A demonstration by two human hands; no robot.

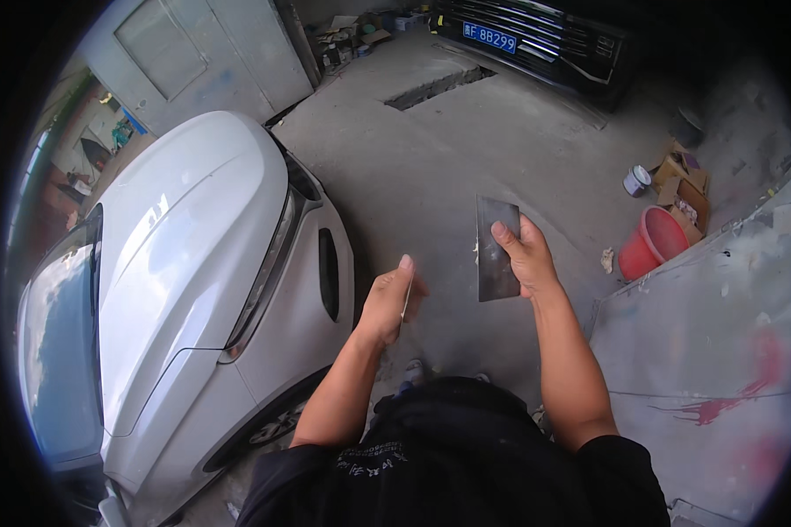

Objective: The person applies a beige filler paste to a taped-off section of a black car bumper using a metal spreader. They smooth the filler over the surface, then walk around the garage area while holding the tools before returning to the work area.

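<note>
In front of my body, my right hand (529,256) grips a dark, flat rectangular plate (498,277) by its right side, thumb across its face. Pale specks, like putty, cling to the plate's left edge. My left hand (390,301) is closed, thumb pointing up, around a thin flat piece (407,297) seen nearly edge-on; its kind cannot be made out. The fingers of that hand are partly hidden and blurred. A gap separates the two hands. Closest to my left hand is the front of a white car (264,351), which neither hand touches.
A dark car front (536,53) stands at the far side, near a slot (439,88) in the concrete floor. To the right are a red bucket (652,243), cardboard boxes (684,189), a can (637,181) and a paint-stained pale surface (703,342). A grey metal door (211,61) stands behind the white car.
</note>
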